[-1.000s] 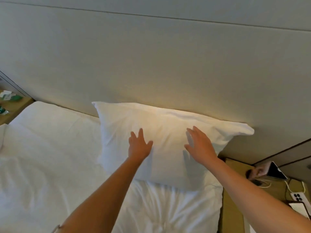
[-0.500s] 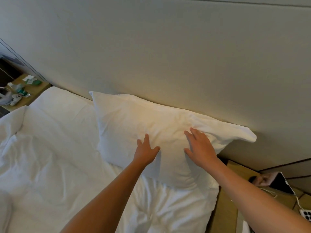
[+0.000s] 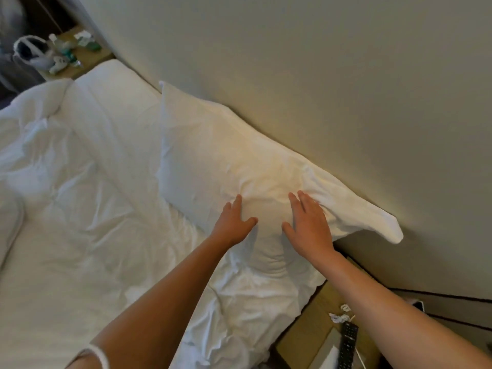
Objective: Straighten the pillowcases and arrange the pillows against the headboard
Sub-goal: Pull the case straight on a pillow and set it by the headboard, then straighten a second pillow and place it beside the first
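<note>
Against the headboard (image 3: pixel 346 102), pillow (image 3: pixel 226 166) unmoved, left hand (image 3: pixel 233 225), right hand (image 3: pixel 308 225) still flat, grip released, now nearer together.

I can read no text, label, brand, number or sign anywhere in my head view. The black plastic remote control (image 3: pixel 348 342) on the light wooden bedside table (image 3: pixel 306 334) shows rows of buttons, but any markings on them are too small and blurred for me to make out. The small green-and-white packets (image 3: pixel 87 42) on the far wooden nightstand (image 3: pixel 80 70) may carry printing; it is illegible from here.
</note>
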The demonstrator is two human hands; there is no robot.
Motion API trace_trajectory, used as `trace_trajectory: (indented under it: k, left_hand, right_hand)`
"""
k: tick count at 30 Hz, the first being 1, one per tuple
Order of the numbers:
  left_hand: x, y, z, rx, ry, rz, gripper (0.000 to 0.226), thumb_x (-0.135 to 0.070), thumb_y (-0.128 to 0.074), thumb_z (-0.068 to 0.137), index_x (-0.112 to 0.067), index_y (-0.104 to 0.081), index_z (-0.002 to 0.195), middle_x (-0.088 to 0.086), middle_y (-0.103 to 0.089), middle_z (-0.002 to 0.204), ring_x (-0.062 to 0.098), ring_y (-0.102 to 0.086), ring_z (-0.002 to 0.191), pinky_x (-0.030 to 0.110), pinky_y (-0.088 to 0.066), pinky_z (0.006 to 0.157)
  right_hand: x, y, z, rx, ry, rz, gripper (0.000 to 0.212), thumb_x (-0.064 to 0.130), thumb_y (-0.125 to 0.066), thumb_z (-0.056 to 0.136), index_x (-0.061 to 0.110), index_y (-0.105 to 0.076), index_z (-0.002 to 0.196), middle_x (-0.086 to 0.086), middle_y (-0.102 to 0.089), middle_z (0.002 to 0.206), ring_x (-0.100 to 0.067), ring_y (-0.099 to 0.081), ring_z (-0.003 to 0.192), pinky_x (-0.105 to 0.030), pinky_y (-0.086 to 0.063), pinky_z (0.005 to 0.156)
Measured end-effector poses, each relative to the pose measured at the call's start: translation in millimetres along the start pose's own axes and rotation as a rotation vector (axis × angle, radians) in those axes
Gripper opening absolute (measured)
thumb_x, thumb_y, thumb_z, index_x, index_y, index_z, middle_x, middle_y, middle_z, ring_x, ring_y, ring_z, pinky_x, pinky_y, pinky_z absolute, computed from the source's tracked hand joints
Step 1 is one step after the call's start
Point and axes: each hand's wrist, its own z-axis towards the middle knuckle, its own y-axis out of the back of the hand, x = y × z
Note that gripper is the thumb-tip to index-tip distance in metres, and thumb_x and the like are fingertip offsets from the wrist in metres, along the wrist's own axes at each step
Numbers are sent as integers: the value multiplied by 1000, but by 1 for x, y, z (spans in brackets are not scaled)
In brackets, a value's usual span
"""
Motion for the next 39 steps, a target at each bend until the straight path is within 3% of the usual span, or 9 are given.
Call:
trace_trajectory:
  k: [9, 13, 19, 23, 31, 39]
  left_hand:
    - [21, 11, -77, 27, 42, -201, 73, -49, -58, 98, -23, -28, 160, 9, -37, 163, 29, -42, 145, 46, -37, 118]
    - [78, 28, -150, -100, 160, -321, 58, -51, -57, 98, -22, -49, 148, 7, -54, 148, 25, -53, 133, 39, -46, 107]
    - [195, 22, -311, -395, 332, -594, 38, -45, -58, 99, -20, -65, 126, 2, -67, 122, 18, -64, 108, 36, -54, 90]
    - [268, -17, -446, -552, 423, -783, 28, -43, -57, 99, -24, -67, 115, -4, -69, 112, 14, -66, 105, 43, -57, 94]
    - [364, -154, -700, -865, 719, -1112, 20, -39, -57, 100, -25, -69, 103, -4, -73, 99, 10, -70, 91, 38, -59, 88]
    - [406, -223, -811, -1103, 902, -1420, 20, -35, -56, 102, -25, -72, 94, -4, -76, 88, 14, -72, 88, 31, -59, 76]
  right_hand:
    - [4, 4, -29, 41, 115, -28, 76, 42, -62, 99, 17, -26, 162, -9, -20, 171, -28, -21, 157, -44, -24, 127]
    - [32, -12, -73, 136, 177, 99, 67, 40, -61, 100, 23, -34, 159, -2, -30, 168, -23, -27, 154, -42, -31, 123]
    - [118, -74, -194, 377, 315, 206, 47, 38, -65, 100, 21, -56, 143, 2, -62, 142, -17, -57, 131, -34, -46, 108]
    - [185, -114, -295, 515, 453, 187, 33, 38, -66, 98, 24, -66, 127, 9, -70, 122, -9, -65, 113, -25, -48, 91]
    - [328, -174, -500, 727, 807, 157, 28, 41, -64, 99, 23, -71, 119, 12, -72, 114, -3, -66, 106, -29, -53, 93]
    - [412, -211, -614, 845, 931, 194, 18, 41, -66, 98, 31, -72, 112, 19, -72, 110, 2, -67, 102, -30, -56, 91]
